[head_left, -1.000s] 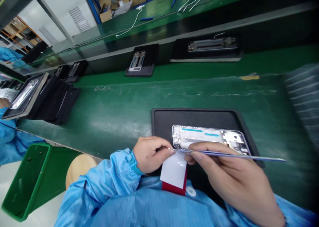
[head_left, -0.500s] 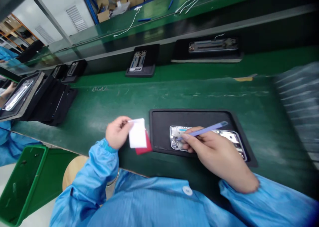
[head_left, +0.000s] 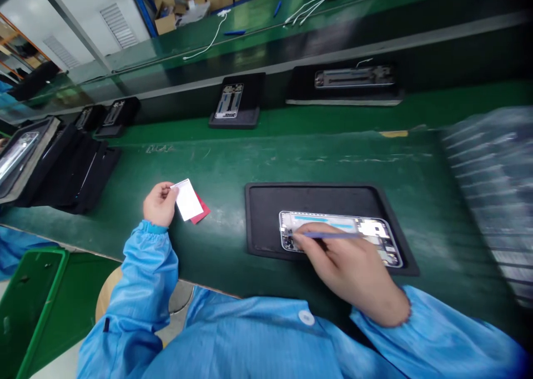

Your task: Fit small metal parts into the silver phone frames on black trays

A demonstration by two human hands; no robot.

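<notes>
Between thumb and fingers, my left hand (head_left: 160, 204) pinches a small white notepad (head_left: 188, 200) by its corner. A red sheet or cover (head_left: 201, 210) sticks out from under the pad. My right hand (head_left: 352, 268) is closed on a slim purple pen-like tool (head_left: 328, 235). The tool's tip end is near the left end of an opened phone frame (head_left: 333, 222), mostly hidden by my fingers. Silver edges, blue strips and small inner parts show on the frame. It lies in a black foam tray (head_left: 266, 201) on the green bench.
More phone frames on black trays (head_left: 237, 121) stand along the back. Stacked black trays (head_left: 70, 173) are at the left, clear plastic packaging (head_left: 491, 173) at the right. A green bin (head_left: 58, 279) stands below the bench edge. White cables (head_left: 216, 32) lie on the shelf.
My left hand has moved left with the notepad, away from the tray, and the pad is now tilted. The purple tool has swung flatter in my right hand, which stays over the phone frame.
</notes>
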